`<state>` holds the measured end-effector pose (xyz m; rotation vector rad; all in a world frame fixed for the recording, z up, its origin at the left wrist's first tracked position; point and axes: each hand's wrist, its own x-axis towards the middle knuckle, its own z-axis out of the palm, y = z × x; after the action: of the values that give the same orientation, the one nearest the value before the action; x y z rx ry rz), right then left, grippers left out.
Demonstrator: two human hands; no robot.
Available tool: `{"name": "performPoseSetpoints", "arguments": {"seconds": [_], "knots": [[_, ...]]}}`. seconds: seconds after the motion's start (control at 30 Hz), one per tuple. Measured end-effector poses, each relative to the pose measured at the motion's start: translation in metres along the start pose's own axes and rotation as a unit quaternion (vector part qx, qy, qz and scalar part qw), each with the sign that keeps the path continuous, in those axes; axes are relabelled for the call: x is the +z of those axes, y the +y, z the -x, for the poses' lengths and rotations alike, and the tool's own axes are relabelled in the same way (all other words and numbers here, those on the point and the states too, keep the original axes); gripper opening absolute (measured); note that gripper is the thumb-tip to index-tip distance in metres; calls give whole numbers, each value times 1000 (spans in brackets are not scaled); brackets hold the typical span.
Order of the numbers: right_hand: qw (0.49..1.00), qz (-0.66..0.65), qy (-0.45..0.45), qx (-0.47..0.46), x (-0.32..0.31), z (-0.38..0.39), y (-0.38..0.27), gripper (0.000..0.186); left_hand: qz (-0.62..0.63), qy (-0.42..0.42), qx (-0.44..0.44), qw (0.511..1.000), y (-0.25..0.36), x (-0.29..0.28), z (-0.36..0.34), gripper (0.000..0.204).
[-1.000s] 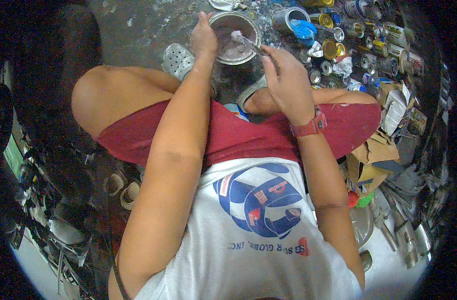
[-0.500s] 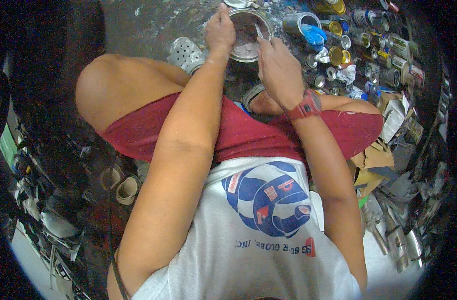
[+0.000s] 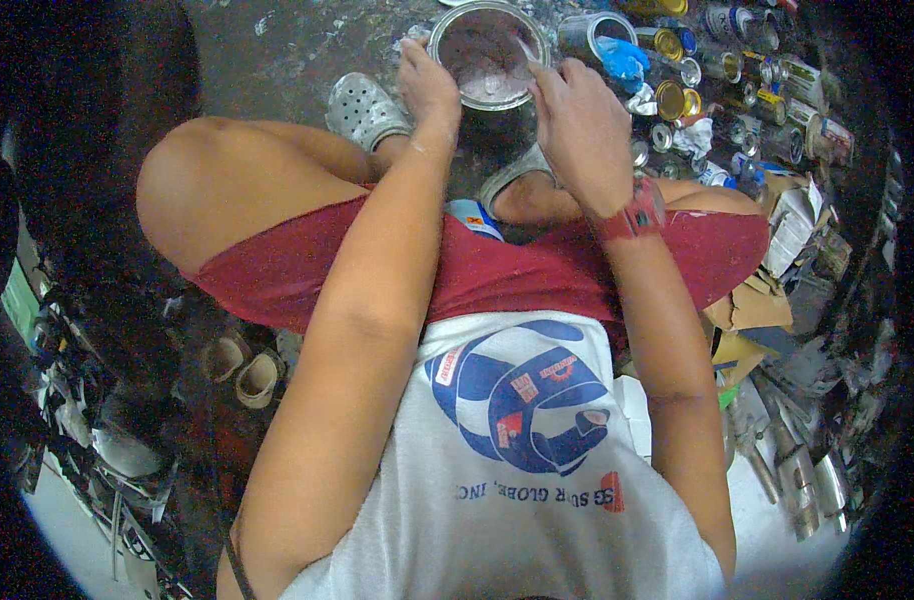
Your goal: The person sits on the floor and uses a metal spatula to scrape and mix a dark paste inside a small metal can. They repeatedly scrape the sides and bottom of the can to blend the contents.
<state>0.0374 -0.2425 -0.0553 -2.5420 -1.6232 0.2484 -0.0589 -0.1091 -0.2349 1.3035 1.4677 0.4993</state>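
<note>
Together, two hands, left (image 3: 429, 88) and right (image 3: 580, 130), grip one open can (image 3: 487, 55).

The open paint can (image 3: 489, 55) is shiny metal at the rim, with a pale, wet-looking gloss inside. The floor (image 3: 277, 50) is rough, matt and paint-spattered. The small tins (image 3: 722, 60) look metallic, some with glossy gold lids. The clog (image 3: 365, 108) is matt grey perforated plastic. The cardboard scraps (image 3: 747, 305) are dull brown.
</note>
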Motion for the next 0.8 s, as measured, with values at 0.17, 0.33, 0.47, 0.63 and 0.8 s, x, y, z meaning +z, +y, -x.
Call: {"name": "performPoseSetpoints", "arguments": {"seconds": [0.17, 0.33, 0.47, 0.63, 0.8], "knots": [[999, -31, 16, -34, 74, -15, 41, 28, 122, -110, -11, 986, -5, 17, -6, 72], [995, -71, 47, -59, 16, -10, 21, 31, 12, -89, -21, 996, -31, 15, -78, 81], [990, -79, 94, -69, -13, -2, 16, 29, 17, -115, -40, 992, -3, 16, -92, 67], [990, -66, 114, -53, 1, -20, 8, 29, -34, -114, 11, 993, -9, 19, -118, 71], [988, -109, 96, -55, 0, -48, -7, 28, -85, -139, 18, 987, 0, 21, -129, 74]]}}
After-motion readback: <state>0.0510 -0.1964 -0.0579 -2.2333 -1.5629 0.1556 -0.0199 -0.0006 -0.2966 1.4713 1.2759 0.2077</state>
